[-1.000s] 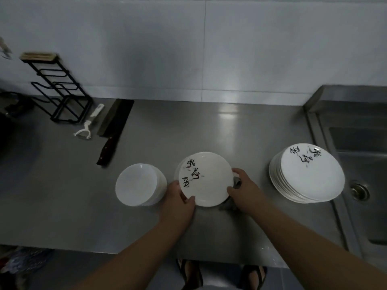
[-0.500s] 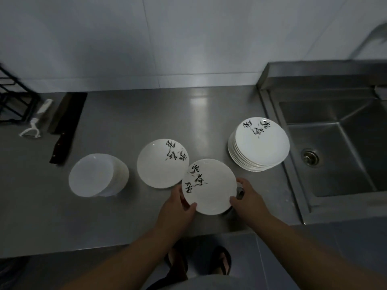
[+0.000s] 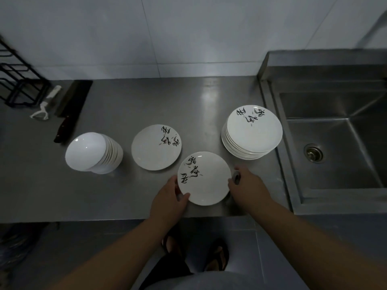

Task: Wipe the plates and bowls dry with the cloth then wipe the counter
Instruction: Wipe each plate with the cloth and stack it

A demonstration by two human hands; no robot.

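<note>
1. Two bare hands hold one round white plate with black brush lettering [image 3: 204, 178] near the front edge of the grey stainless steel worktop [image 3: 125, 105]; the left hand [image 3: 168, 198] curls round its left rim with the thumb on top, and the right hand [image 3: 248, 188] grips the right rim, with a small grey bit of something showing at its fingers that cannot be made out.
2. Just beyond, to the left, a second white lettered plate [image 3: 156, 147] lies flat on the worktop, apart from the held one.
3. Further left stands a leaning stack of plain white bowls [image 3: 93, 152].
4. To the right, close to the steel sink basin [image 3: 335, 147], sits a tall stack of white lettered plates [image 3: 252, 131].
5. Far left, a dark cleaver with a wooden handle [image 3: 71, 109] lies beside a white peeler [image 3: 45, 107].
6. Behind them a black wire rack [image 3: 18, 84] stands against the white tiled wall [image 3: 188, 34].
</note>
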